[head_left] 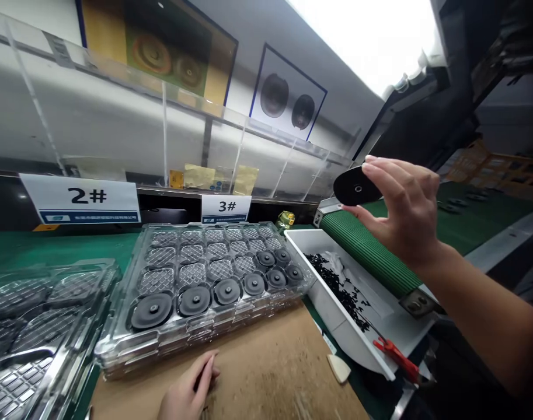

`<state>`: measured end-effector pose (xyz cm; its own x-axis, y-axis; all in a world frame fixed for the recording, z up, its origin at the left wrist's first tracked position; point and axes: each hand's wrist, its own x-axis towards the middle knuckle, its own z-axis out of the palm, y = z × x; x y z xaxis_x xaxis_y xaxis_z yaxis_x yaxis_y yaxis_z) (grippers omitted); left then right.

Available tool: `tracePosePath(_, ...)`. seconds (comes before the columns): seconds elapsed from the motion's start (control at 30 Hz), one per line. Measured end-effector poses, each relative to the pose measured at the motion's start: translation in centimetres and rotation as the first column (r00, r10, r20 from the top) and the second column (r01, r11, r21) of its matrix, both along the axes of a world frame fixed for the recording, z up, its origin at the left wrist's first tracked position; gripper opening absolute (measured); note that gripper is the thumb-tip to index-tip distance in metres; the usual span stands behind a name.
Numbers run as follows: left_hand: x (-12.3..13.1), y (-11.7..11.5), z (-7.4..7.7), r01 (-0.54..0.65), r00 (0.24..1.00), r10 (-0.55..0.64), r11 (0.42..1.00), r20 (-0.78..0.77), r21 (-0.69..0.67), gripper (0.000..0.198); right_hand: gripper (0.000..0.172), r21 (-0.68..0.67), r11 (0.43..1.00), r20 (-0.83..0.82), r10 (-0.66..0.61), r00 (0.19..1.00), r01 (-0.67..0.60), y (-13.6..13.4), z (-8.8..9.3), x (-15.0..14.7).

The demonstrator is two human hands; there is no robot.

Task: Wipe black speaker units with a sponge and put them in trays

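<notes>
My right hand (404,210) is raised above the green conveyor belt (371,251) and pinches a flat black rubber disc (352,186) by its edge, between thumb and fingertips. My left hand (188,392) rests low on the brown cardboard sheet (266,373), fingers curled loosely with nothing visible in them. In front of it stands a stack of clear plastic trays (205,280). The top tray holds several black discs in its near and right pockets, and its other pockets are bare.
A white bin (331,303) with small black parts and red-handled snips (400,357) sits right of the trays. More clear trays (34,326) lie at the left. Signs "2#" (84,198) and "3#" (226,207) stand behind, under a clear shelf. Other discs ride the belt far right.
</notes>
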<state>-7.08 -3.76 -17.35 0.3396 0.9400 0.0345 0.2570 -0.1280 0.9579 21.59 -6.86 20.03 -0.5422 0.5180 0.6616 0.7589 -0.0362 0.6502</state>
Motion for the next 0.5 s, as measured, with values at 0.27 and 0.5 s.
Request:
tracePosePath(0.27, 0.0, -0.3, 2.4, -0.051, 0.996, 0.054, 0.997, -0.066, 0.054, 0.029, 0.060, -0.302, 0.952, -0.080, 0.020, 0.997, -0.043, -3.6, -1.8, -2.5)
tracePosePath(0.5, 1.4, -1.5, 4.0, -0.015, 0.998, 0.015, 1.000, -0.065, -0.009, 0.028, 0.078, -0.926, 0.358, -0.172, -0.120, 0.978, -0.119, -10.4, -11.9, -2.2)
